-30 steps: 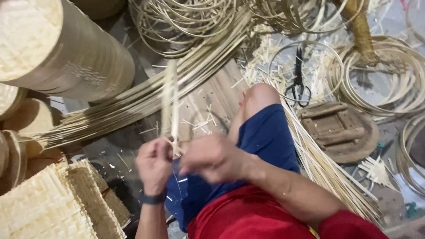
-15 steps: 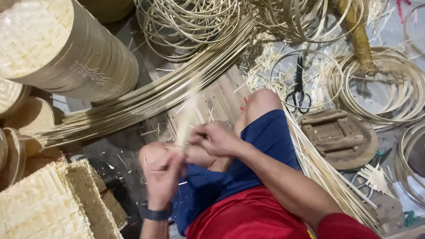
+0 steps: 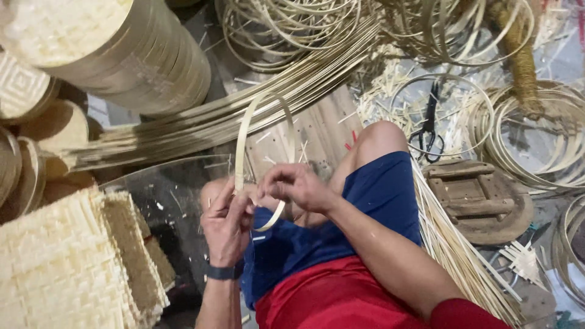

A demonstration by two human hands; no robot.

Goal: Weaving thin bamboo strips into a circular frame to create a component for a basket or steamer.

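1. Left hand [image 3: 226, 222]: fingers closed on the lower end of a thin bamboo strip [image 3: 242, 143], pinching it at about knee height. A dark wristband sits on that wrist.
2. Right hand [image 3: 297, 186]: fingers curled shut on the other end of the same strip, just beside the left hand, almost touching it.
3. The strip is bent into a hoop that arcs up and away from the hands, over the wooden board [image 3: 317, 125] in front of the knees. Its two ends overlap between the hands.
4. Step in hand, as I judge it: closing the strip into a ring. The next move seems to call for a steady pinch at the overlap so that the springy loop does not open.
5. Against the picture half a second earlier: the strip was then a short straight bundle between the hands; now it stands out as a round loop, and the left hand sits lower.
6. Around: long strips in a bundle [image 3: 201, 125] to the left, finished rings [image 3: 536, 146] at right, scissors [image 3: 429, 125], woven mats [image 3: 67, 268] at lower left.
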